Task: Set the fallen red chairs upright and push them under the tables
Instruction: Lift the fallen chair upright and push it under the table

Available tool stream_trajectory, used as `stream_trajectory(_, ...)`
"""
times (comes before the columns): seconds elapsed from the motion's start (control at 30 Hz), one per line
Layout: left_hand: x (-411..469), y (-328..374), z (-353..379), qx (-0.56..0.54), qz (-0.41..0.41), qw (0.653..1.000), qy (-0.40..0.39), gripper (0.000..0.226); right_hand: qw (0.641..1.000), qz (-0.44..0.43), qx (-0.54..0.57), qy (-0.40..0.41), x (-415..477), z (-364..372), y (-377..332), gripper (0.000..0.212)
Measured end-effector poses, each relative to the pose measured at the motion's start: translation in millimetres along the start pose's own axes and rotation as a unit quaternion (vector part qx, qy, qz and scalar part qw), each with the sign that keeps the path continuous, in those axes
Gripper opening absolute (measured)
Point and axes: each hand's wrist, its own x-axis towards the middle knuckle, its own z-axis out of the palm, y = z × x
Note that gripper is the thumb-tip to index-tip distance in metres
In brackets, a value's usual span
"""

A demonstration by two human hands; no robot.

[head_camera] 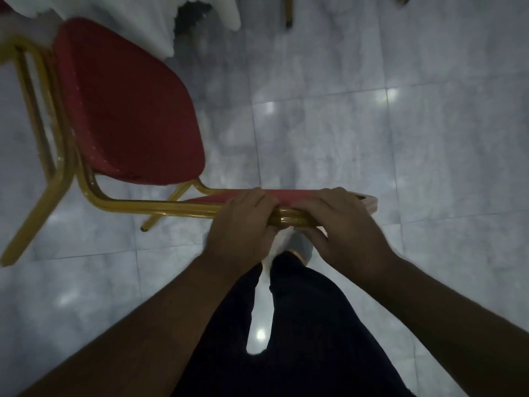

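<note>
Dark trousers [300, 325] lowest in head view. Left hand [243, 224] and right hand [340, 227] both clamp backrest top of red chair [126, 110]. Chair upright, facing white tablecloth [160, 18]; push under table apparently remaining.

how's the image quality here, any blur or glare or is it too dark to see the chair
Head view: dim overall, with soft motion blur, strongest on the white tablecloth; small glare spots on the glossy floor tiles; wide-angle bending at the edges. The red chair and both hands, left hand and right hand, on its backrest stay readable.
</note>
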Motion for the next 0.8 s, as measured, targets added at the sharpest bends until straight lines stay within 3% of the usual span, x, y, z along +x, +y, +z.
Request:
stream_trajectory(0.13, -38.4, -10.9, -71.7, -0.001, -0.021, 0.999, 0.04, 0.022, 0.996, 0.034, 0.031, 0.074, -16.5, -29.5, -19.1, 0.041)
stream_trajectory(0.33, -104.1, -12.8, -148.5, -0.003, -0.106, 0.993, 0.054, 0.035, 0.995, -0.057, 0.047, 0.065, -0.8, -43.7, -99.1, 0.032)
stream_trajectory(0.53, -156.8, 5.7, -206.9, 0.038, -0.011, 0.991, 0.127, 0.034, 0.985, -0.131, 0.04, 0.102, 9.8, -37.1, -219.3, 0.031)
stream_trajectory(0.67, -203.6, -33.1, -254.1, 0.07, 0.0, 0.984, 0.165, 0.032, 0.982, -0.161, 0.002, 0.096, 20.3, -24.9, -301.6, 0.033)
stream_trajectory(0.8, -261.5, -81.6, -298.7, 0.075, 0.001, 0.979, 0.189, 0.033, 0.984, -0.17, -0.042, 0.042, 34.5, -8.6, -388.3, 0.039)
